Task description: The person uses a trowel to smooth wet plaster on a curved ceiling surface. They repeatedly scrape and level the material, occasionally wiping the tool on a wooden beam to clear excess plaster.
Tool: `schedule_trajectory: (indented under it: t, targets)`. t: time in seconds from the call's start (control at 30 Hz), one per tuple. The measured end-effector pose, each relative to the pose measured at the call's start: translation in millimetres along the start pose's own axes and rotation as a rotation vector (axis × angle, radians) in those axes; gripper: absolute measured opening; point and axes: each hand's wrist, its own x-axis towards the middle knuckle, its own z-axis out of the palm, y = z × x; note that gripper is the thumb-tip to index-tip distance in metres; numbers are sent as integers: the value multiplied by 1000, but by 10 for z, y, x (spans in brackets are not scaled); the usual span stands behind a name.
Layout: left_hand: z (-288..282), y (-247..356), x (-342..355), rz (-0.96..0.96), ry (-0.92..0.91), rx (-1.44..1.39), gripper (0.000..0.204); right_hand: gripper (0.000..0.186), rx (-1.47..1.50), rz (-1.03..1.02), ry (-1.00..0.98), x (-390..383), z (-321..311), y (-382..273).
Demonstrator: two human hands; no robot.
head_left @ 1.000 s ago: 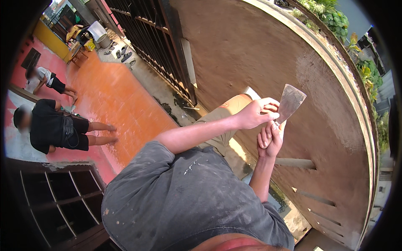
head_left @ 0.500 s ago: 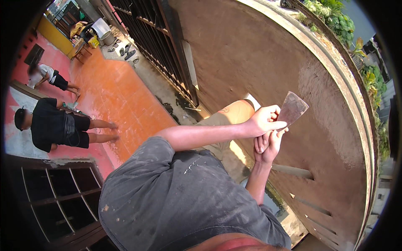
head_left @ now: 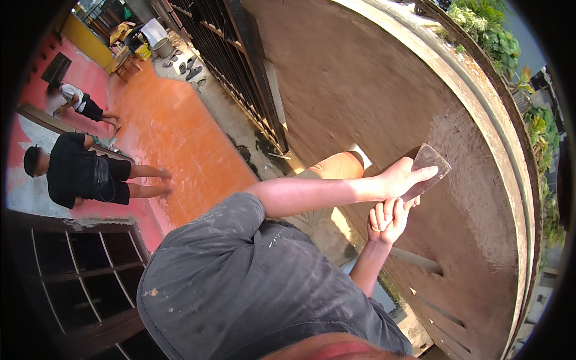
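A putty knife (head_left: 431,161) with a wide, flared, worn metal blade is held up in front of the brown wall. My left hand (head_left: 397,179) pinches the blade, its thumb lying across the face and its fingers behind. Just below, my right hand (head_left: 387,221) is closed with curled fingers at the narrow end of the tool. The handle is hidden in that grip. The two hands touch or nearly touch.
A curved plastered wall (head_left: 354,78) rises ahead, beside a dark metal gate (head_left: 231,72). To the left lies an orange tiled floor (head_left: 186,144). Two people, one in black (head_left: 78,171) and one in a light top (head_left: 75,99), stand by a pink wall. Sandals (head_left: 193,72) lie farther off.
My left hand has shifted from the blade's base up onto its face, thumb now across it. The knife and both hands sit slightly farther right and lower in view.
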Motion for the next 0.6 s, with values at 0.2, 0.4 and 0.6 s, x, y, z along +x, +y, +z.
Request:
schedule_trajectory:
  t: [0.2,0.4,0.6]
  targets:
    - [-21,-121,24,-62,22,-11,55,21,34,23,44,-73,46,32]
    - [33,-179,53,-43,57,-67,48,18,-8,28,48,-30,34,-40]
    - [73,-241,100,-21,33,-182,44,17,-58,26,63,-61,131,-94]
